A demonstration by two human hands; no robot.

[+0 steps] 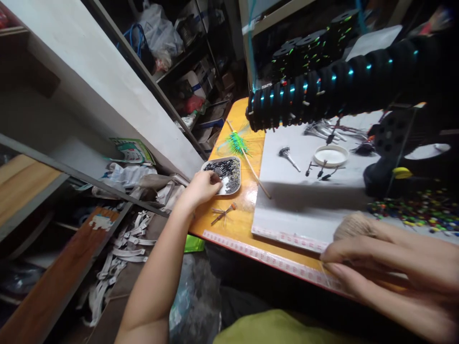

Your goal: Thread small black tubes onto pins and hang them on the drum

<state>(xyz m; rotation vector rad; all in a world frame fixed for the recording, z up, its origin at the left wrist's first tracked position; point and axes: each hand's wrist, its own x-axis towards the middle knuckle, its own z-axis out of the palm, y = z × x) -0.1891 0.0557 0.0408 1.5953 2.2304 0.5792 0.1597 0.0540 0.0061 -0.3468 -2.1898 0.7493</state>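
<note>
At the left end of the yellow table [247, 180], my left hand [206, 185] reaches into a small white tray [234, 189] of tiny dark pieces. Its fingertips are bent down among the pieces, and what they hold, if anything, is too small to name. My right hand [387, 263] is at the table's front edge, thumb and forefinger pinched together on a fine thread-like strand. A tan fibrous bundle [353, 226] sits against its fingers. A stick [256, 177] with a green bristly bundle [236, 142] lies right of the tray.
A black ribbed machine arm [304, 100] spans above a white board [297, 205]. On the board are a round white dish [330, 156], a small brush-like bundle [286, 153] and scattered coloured beads [423, 205]. Cluttered shelves [182, 57] stand behind, and a measuring tape [265, 255] lines the front edge.
</note>
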